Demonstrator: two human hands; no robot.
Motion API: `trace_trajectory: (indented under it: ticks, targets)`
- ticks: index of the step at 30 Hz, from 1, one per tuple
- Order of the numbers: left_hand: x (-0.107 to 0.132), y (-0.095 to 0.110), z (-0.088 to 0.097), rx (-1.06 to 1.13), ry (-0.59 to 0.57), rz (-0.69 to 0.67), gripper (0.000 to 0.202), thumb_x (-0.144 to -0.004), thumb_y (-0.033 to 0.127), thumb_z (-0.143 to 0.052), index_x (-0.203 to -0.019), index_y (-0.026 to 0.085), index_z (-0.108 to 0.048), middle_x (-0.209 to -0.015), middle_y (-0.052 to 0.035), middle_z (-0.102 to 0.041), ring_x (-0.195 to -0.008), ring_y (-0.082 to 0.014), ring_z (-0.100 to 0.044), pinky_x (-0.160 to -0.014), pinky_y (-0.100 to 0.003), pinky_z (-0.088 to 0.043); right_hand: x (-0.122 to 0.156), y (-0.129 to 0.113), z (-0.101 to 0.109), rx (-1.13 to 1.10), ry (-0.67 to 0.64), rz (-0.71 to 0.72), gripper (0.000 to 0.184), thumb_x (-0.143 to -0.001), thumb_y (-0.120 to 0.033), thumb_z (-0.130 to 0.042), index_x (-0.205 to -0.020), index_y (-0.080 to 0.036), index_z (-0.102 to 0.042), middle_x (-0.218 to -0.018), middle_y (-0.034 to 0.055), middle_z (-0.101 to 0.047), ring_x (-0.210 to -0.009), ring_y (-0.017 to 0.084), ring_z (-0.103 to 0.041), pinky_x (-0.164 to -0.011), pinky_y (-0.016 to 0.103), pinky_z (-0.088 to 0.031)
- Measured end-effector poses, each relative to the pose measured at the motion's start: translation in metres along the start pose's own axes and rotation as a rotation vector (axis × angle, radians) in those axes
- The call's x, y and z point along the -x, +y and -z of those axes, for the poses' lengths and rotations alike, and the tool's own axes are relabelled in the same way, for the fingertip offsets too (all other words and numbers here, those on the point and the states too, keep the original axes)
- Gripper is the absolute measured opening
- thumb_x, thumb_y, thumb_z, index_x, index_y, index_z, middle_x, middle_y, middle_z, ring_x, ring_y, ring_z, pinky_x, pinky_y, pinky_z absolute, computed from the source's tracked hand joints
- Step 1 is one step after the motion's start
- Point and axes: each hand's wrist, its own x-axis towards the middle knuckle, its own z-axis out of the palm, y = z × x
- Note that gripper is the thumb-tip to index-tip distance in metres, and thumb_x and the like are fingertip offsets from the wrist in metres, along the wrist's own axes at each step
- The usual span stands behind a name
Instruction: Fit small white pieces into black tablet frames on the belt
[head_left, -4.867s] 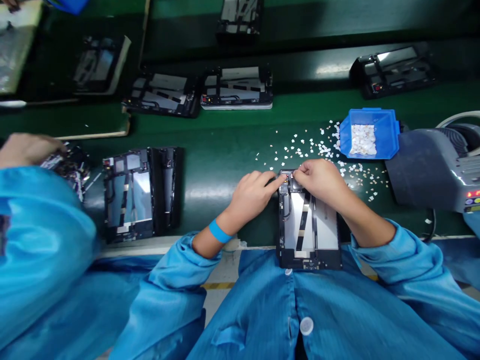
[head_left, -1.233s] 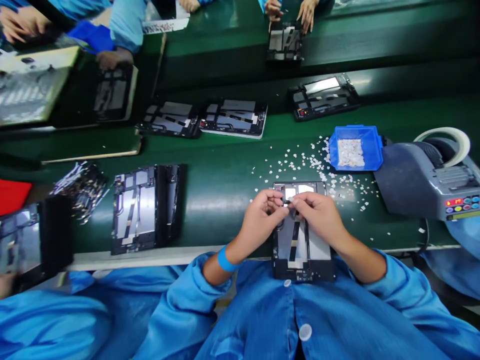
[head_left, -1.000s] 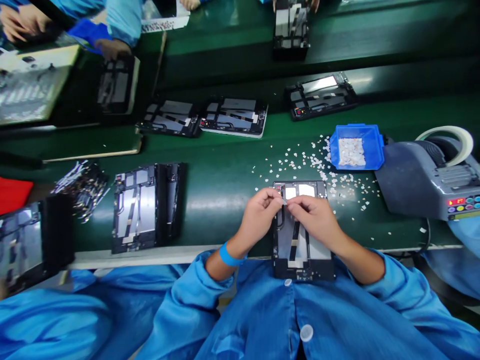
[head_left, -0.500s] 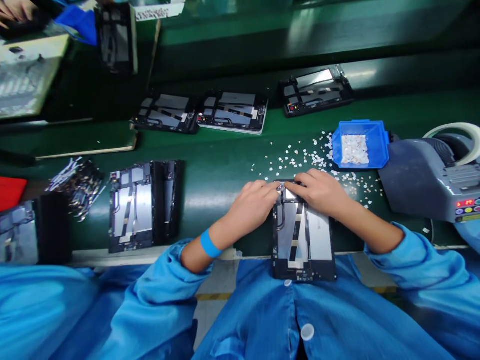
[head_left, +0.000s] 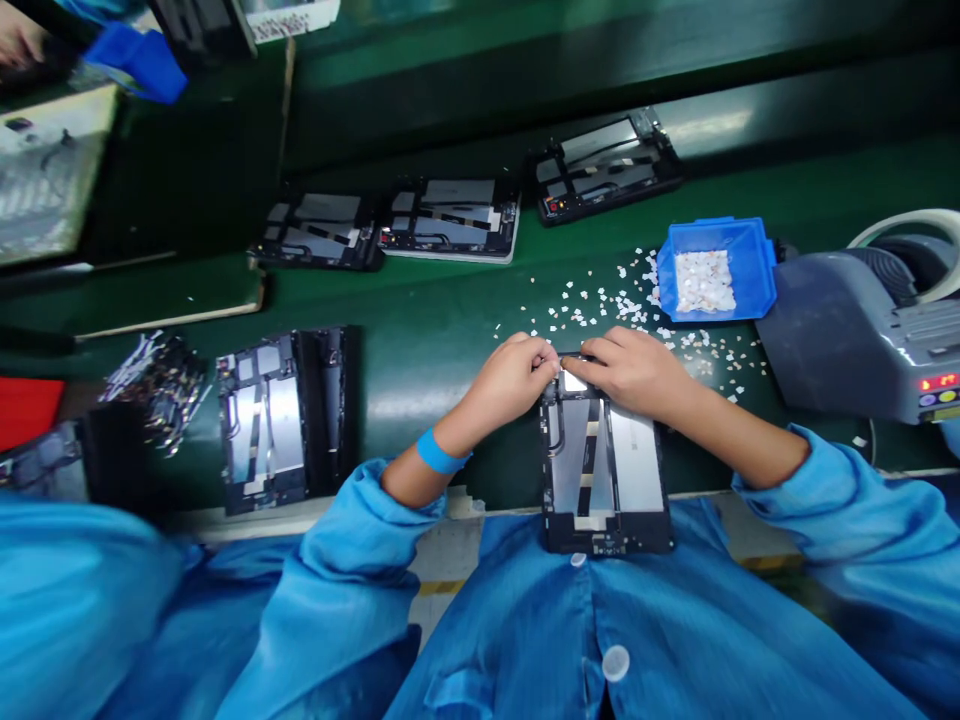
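An opened tablet point(head_left: 637, 455) with bare grey plates and dark cables lies in front of me, its near end overhanging the bench edge against my clothing. My left hand point(head_left: 514, 378), with a blue band on the wrist, is at the tablet's upper left corner. Its thumb and forefinger are pinched together; whatever is between them is too small to make out. My right hand point(head_left: 637, 372) grips the tablet's far edge, fingers bent over it and fingertips close to those of the left hand.
White bits lie scattered beside a blue bin point(head_left: 761, 285) holding more of them. A grey tape dispenser point(head_left: 832, 340) stands at right. More opened tablets lie beyond point(head_left: 611, 165) and upright at left point(head_left: 262, 425), near a pile of thin strips point(head_left: 157, 390). A co-worker's hand point(head_left: 19, 40) shows at upper left.
My left hand has drawn its fingers into a pinch and lifted slightly from the tablet's corner. The right hand stays at the top edge. The whole view has shifted a little.
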Motion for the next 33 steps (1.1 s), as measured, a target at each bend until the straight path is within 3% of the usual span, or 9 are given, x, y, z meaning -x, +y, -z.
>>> trace_trajectory:
  ticks: [8, 24, 26, 28, 33]
  targets:
    - [-0.006, -0.001, -0.004, 0.089, 0.019, 0.082, 0.014, -0.09, 0.013, -0.061, -0.08, 0.019, -0.068, -0.079, -0.001, -0.064, -0.073, -0.0168, -0.055, -0.073, -0.031, -0.042, 0.0, 0.0, -0.004, -0.036, 0.009, -0.01, 0.033, -0.107, -0.018, -0.049, -0.129, -0.024, -0.073, -0.106, 0.0082, -0.071, -0.086, 0.023, -0.045, -0.071, 0.038, -0.031]
    - [0.007, -0.002, -0.025, -0.004, 0.209, 0.053, 0.009, -0.096, 0.016, -0.061, -0.089, 0.02, -0.064, -0.084, -0.0016, -0.059, -0.088, -0.0202, -0.055, -0.081, -0.033, -0.042, 0.002, 0.0, -0.005, -0.023, 0.074, 0.011, 0.031, -0.108, -0.019, -0.048, -0.125, -0.021, -0.074, -0.105, 0.0078, -0.073, -0.086, 0.022, -0.047, -0.072, 0.037, -0.031]
    - [0.005, -0.004, -0.025, 0.045, 0.23, 0.073, 0.007, -0.092, 0.015, -0.065, -0.094, 0.021, -0.062, -0.082, 0.0008, -0.055, -0.084, -0.0185, -0.053, -0.077, -0.031, -0.041, 0.002, 0.001, -0.005, -0.025, 0.069, 0.012, 0.03, -0.108, -0.019, -0.048, -0.124, -0.02, -0.074, -0.106, 0.0082, -0.074, -0.087, 0.023, -0.048, -0.072, 0.037, -0.031]
    - [0.001, -0.006, -0.025, 0.166, 0.233, 0.135, 0.018, -0.087, 0.012, -0.069, -0.098, 0.021, -0.059, -0.078, 0.004, -0.049, -0.076, -0.0155, -0.05, -0.07, -0.029, -0.038, 0.002, 0.001, -0.006, -0.03, 0.066, 0.005, 0.03, -0.108, -0.019, -0.048, -0.122, -0.019, -0.074, -0.106, 0.0084, -0.074, -0.087, 0.023, -0.049, -0.072, 0.038, -0.032]
    - [-0.009, -0.011, -0.027, 0.53, 0.146, 0.261, 0.017, -0.083, 0.007, -0.063, -0.09, 0.02, -0.055, -0.069, 0.0071, -0.042, -0.062, -0.0112, -0.042, -0.059, -0.027, -0.032, 0.004, 0.001, -0.007, -0.053, 0.07, -0.017, 0.03, -0.108, -0.02, -0.048, -0.118, -0.02, -0.076, -0.105, 0.0081, -0.075, -0.084, 0.022, -0.048, -0.072, 0.038, -0.031]
